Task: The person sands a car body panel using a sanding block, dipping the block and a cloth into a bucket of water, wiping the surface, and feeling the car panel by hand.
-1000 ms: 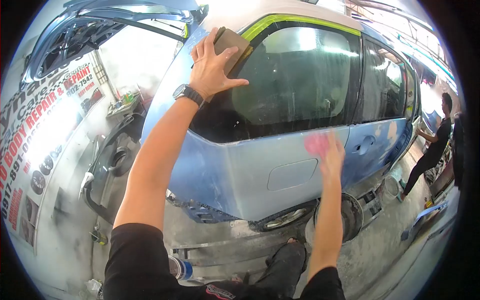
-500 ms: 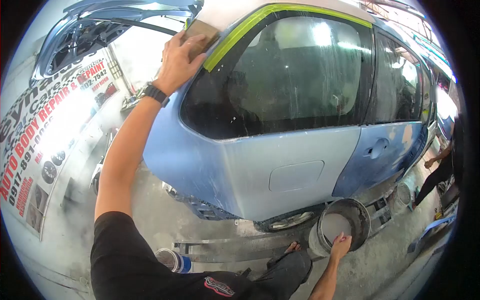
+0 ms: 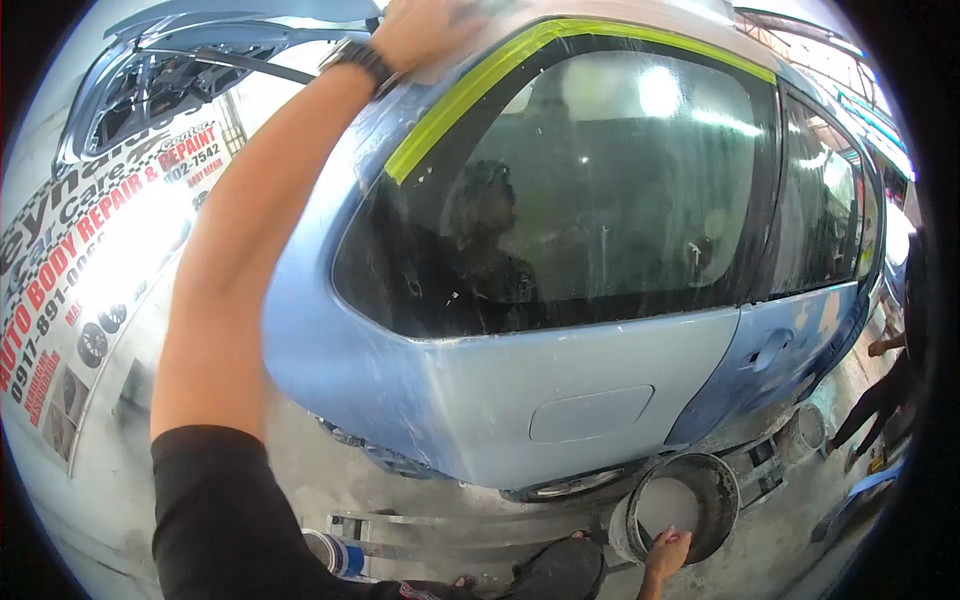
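- The left hand point(image 3: 425, 35) is at the roof edge of the car point(image 3: 600, 375), blurred and partly cut off by the top of the view; I cannot tell whether its fingers are closed on anything.
- Just behind that grip, a dark watch point(image 3: 365, 62) circles the wrist.
- The car spreads below and to the right of the left hand, its roof and far end running out of sight.
- Below and right of the same hand, green tape point(image 3: 470, 97) borders the top of the side window point(image 3: 600, 190), where reflections hide most of the inside.
- The right hand point(image 3: 668, 550) is low, over the near side of a bucket point(image 3: 720, 505); its fingers look curled, though it is small here and I cannot tell what, if anything, they hold.
- Just beyond the right hand, cloudy liquid point(image 3: 668, 503) shows in the bucket.
- Far right of both hands, another person point(image 3: 893, 390) is mostly lost in the dark edge.
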